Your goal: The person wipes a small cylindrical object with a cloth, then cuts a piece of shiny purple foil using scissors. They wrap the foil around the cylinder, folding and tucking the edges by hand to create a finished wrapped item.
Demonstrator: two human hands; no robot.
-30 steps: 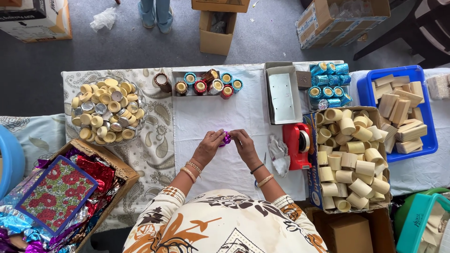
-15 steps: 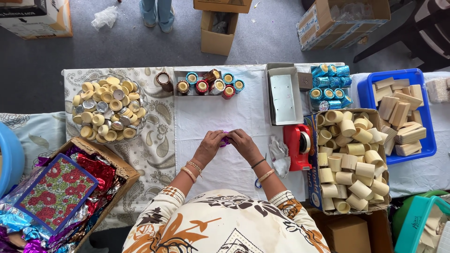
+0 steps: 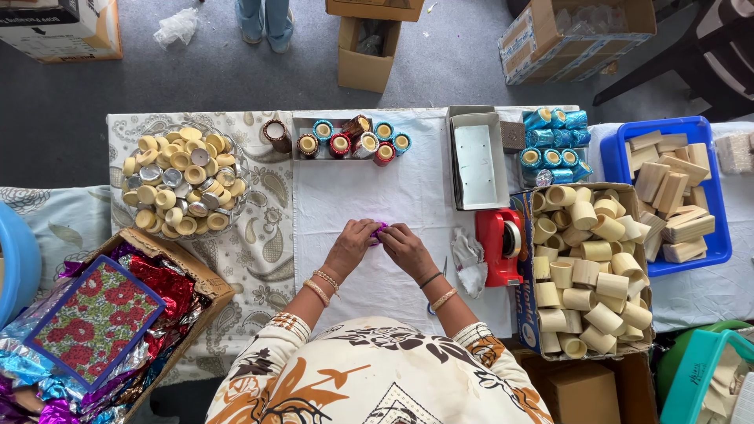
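My left hand (image 3: 352, 245) and my right hand (image 3: 404, 246) meet at the middle of the white tablecloth (image 3: 369, 196). Both close around one small item wrapped in purple foil (image 3: 380, 230), of which only a sliver shows between the fingers. Bangles sit on both wrists. A row of foil-wrapped small cups (image 3: 352, 141) in blue, red and brown lines a shallow tray at the far side. A red tape dispenser (image 3: 501, 245) stands just right of my right hand.
A bowl of cream lids (image 3: 177, 180) sits at far left. A box of coloured foil sheets (image 3: 102, 322) lies near left. A box of cream cylinders (image 3: 591, 267), blue-wrapped cups (image 3: 551, 141), a blue crate of blocks (image 3: 669, 192) and an open grey box (image 3: 476, 157) stand right. Another person's legs (image 3: 265, 20) show beyond the table.
Both hands stay at the same spot on the cloth, fingers shifting slightly around the purple foil-wrapped item. Nothing else has moved.
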